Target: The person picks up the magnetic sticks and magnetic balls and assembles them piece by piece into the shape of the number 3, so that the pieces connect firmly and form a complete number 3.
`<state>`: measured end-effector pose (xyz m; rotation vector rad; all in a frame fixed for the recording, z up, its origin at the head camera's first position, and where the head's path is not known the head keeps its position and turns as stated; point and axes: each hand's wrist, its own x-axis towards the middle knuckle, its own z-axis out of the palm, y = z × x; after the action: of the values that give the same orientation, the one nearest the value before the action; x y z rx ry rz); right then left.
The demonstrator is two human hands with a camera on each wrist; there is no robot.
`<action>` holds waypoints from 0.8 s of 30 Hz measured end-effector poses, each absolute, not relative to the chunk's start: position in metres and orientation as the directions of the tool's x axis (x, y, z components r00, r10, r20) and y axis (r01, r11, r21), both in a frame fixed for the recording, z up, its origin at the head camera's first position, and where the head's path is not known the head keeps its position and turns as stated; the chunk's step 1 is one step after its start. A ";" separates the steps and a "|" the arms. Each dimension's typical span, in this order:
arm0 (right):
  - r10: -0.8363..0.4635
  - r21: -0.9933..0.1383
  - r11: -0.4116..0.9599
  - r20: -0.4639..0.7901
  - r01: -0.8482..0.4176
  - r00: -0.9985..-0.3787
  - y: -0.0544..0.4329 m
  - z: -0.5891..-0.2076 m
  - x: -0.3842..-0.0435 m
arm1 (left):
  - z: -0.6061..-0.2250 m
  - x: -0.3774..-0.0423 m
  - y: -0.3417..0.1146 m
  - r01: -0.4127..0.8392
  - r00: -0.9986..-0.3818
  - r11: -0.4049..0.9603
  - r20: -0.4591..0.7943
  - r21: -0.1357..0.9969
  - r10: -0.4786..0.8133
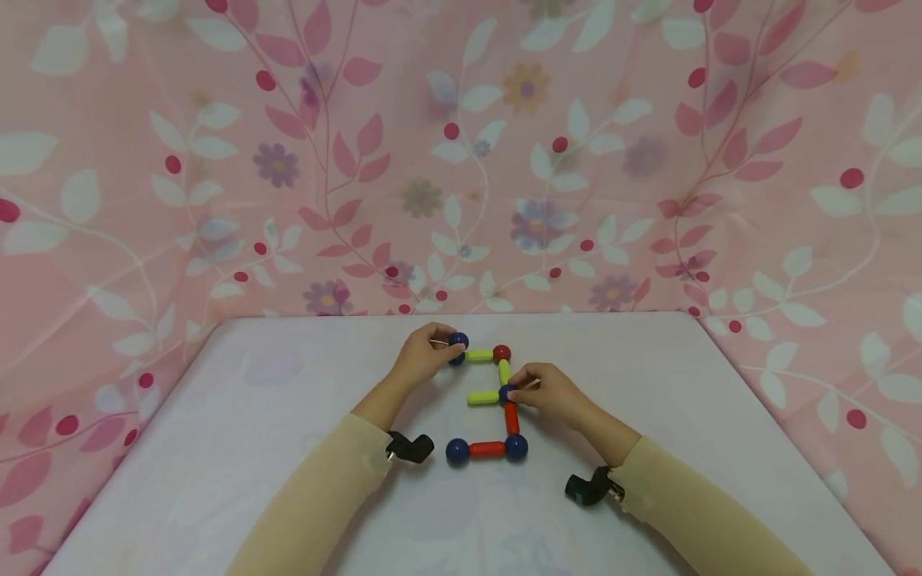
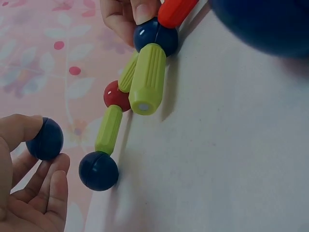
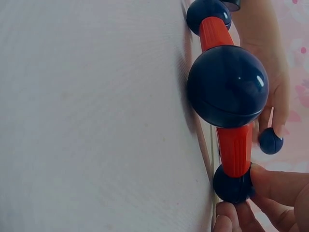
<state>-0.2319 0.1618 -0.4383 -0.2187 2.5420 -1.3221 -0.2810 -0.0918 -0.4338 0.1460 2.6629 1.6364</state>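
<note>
My left hand [image 1: 423, 356] pinches a loose blue ball [image 2: 46, 138] between thumb and fingers. In the left wrist view that ball is apart from another blue ball [image 2: 98, 171] at the end of a yellow-green rod [image 2: 108, 129]. A red ball [image 1: 502, 353] joins this rod to a second yellow-green rod [image 1: 504, 373]. My right hand [image 1: 553, 394] pinches the middle blue ball [image 3: 233, 184], where a third yellow-green rod [image 1: 483, 398] points left and a red rod [image 1: 512, 419] runs nearer. The red rod meets a blue corner ball [image 1: 516, 447].
From the corner ball, another red rod [image 1: 487, 450] leads left to a blue end ball [image 1: 457, 452]. Everything lies on a white-covered table [image 1: 288, 496]. A pink floral cloth [image 1: 403, 160] hangs behind it. Black wrist cameras [image 1: 410, 447] sit on both sleeves.
</note>
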 end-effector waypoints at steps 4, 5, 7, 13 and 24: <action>-0.253 -0.822 0.570 -0.166 -0.008 -0.953 0.162 -0.438 -0.232 | -0.433 -0.274 -0.096 0.081 -0.993 0.469 0.030 0.880 0.114; -0.253 -0.822 0.569 -0.168 -0.006 -0.953 0.162 -0.439 -0.232 | -0.433 -0.273 -0.097 0.087 -0.992 0.474 0.031 0.876 0.123; -0.251 -0.822 0.569 -0.170 -0.003 -0.953 0.162 -0.439 -0.232 | -0.434 -0.269 -0.100 0.094 -0.990 0.483 0.030 0.871 0.139; -0.254 -0.828 0.561 -0.169 -0.002 -0.952 0.161 -0.439 -0.231 | -0.434 -0.258 -0.111 0.092 -0.985 0.505 0.002 0.858 0.175; -0.250 -0.824 0.566 -0.171 -0.001 -0.953 0.162 -0.438 -0.233 | -0.440 -0.246 -0.122 0.087 -0.956 0.525 -0.078 0.847 0.284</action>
<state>-0.2328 0.1623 -0.4384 -0.2084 2.5333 -1.3323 -0.2461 -0.1220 -0.4401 0.3156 2.5573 1.4024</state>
